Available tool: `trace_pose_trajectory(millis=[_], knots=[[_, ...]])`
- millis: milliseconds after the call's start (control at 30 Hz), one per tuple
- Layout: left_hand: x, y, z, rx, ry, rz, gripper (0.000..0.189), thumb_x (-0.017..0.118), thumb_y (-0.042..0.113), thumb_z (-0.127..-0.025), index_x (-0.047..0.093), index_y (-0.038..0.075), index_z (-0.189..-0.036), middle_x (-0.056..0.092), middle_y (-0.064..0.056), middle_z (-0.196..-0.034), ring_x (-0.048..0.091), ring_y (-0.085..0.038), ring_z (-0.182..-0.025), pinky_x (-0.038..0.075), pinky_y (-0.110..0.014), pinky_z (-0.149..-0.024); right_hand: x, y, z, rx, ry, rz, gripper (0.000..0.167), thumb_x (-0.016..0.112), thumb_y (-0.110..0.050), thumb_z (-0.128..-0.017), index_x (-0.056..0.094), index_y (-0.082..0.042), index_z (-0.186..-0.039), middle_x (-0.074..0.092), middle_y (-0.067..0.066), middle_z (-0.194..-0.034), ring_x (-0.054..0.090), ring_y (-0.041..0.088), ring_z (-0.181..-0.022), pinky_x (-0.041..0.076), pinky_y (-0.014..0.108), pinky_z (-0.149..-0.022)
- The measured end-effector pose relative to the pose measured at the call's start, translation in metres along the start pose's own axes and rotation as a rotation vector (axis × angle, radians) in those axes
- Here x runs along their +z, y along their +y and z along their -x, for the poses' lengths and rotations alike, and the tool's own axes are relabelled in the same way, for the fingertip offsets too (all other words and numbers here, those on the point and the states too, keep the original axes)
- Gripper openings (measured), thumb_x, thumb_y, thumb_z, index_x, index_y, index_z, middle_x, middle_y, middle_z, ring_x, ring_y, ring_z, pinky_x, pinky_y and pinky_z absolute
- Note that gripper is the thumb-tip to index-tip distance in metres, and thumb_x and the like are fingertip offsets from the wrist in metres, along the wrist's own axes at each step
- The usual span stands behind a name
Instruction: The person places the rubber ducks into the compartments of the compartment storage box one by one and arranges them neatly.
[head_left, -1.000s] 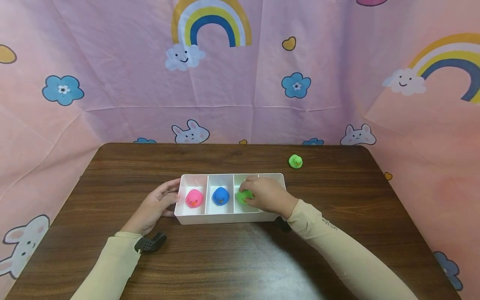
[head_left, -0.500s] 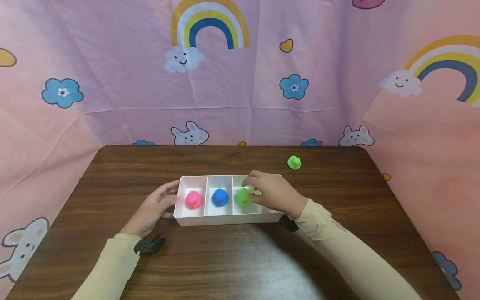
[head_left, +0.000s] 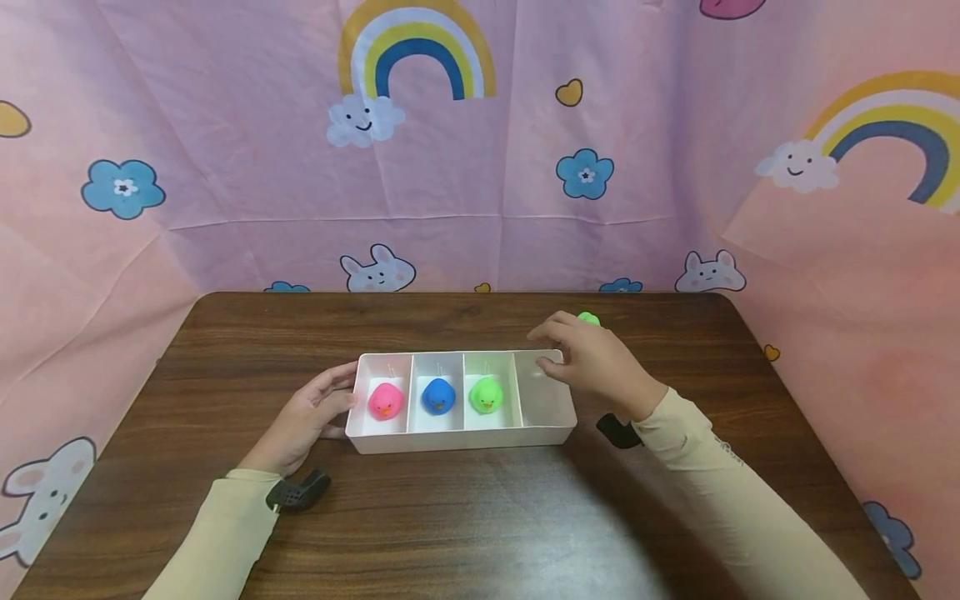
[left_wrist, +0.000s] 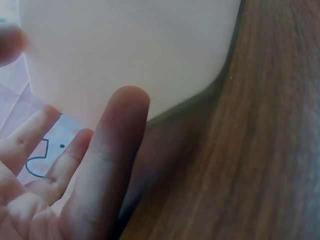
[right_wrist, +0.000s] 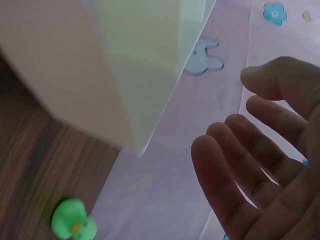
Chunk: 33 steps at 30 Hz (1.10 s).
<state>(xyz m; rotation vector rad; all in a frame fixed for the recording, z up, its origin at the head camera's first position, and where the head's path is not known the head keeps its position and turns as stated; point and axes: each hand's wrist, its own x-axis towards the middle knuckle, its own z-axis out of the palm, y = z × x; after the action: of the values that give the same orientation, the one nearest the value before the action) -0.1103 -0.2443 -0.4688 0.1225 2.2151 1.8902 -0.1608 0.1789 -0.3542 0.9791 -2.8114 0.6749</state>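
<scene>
A white divided tray [head_left: 457, 442] stands on the table. From left to right, its compartments hold a pink rubber duck [head_left: 386, 402], a blue rubber duck [head_left: 438, 397] and a green rubber duck [head_left: 486, 395]; the rightmost compartment shows only its pale floor. My left hand [head_left: 303, 415] rests against the tray's left end, its fingers extended and touching the end wall. Holding nothing, my right hand [head_left: 596, 360] hovers over the tray's back right corner, fingers loosely bent and spread. Behind it, partly hidden, is another green rubber duck [head_left: 589, 318], shown more fully in the right wrist view.
The brown wooden table [head_left: 450, 533] ends at a back edge close behind the loose green duck. A pink and purple printed cloth [head_left: 450, 183] hangs behind and at both sides. Each wrist wears a black camera mount.
My right hand has let go of the green duck in the third compartment and moved right and back, now covering part of the loose green duck. My left hand keeps its place.
</scene>
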Motion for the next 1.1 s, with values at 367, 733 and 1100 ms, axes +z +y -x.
trace_pose_trajectory(millis=[367,733,1100], knots=[[0.0,0.0,0.0,0.005,-0.01,-0.004,0.062,0.06,0.025,-0.106,0.034,0.009,-0.16,0.039,-0.025,-0.159,0.066,-0.011,-0.113,0.062,-0.041,-0.082,-0.005,0.054,0.013,0.134,0.101,-0.043,0.03,0.076,-0.015,-0.093,0.07,-0.011,-0.123,0.065,0.002,-0.116,0.068,0.026,-0.102,0.057,0.043,-0.081],[0.0,0.001,0.0,0.013,-0.005,0.01,0.062,0.06,0.024,-0.106,0.034,0.006,-0.159,0.039,-0.028,-0.158,0.066,-0.008,-0.11,0.063,-0.041,-0.081,0.003,0.1,0.022,0.273,0.168,-0.02,0.034,0.077,-0.015,-0.093,0.069,-0.002,-0.123,0.066,0.015,-0.118,0.065,0.033,-0.099,0.054,0.048,-0.084],[0.0,0.0,0.0,0.016,-0.003,-0.004,0.06,0.058,0.023,-0.107,0.034,0.005,-0.159,0.04,-0.028,-0.158,0.068,-0.009,-0.108,0.063,-0.041,-0.079,0.014,0.127,0.019,0.319,0.135,-0.049,0.043,0.078,-0.015,-0.092,0.064,0.002,-0.129,0.063,0.022,-0.128,0.06,0.039,-0.117,0.048,0.058,-0.099]])
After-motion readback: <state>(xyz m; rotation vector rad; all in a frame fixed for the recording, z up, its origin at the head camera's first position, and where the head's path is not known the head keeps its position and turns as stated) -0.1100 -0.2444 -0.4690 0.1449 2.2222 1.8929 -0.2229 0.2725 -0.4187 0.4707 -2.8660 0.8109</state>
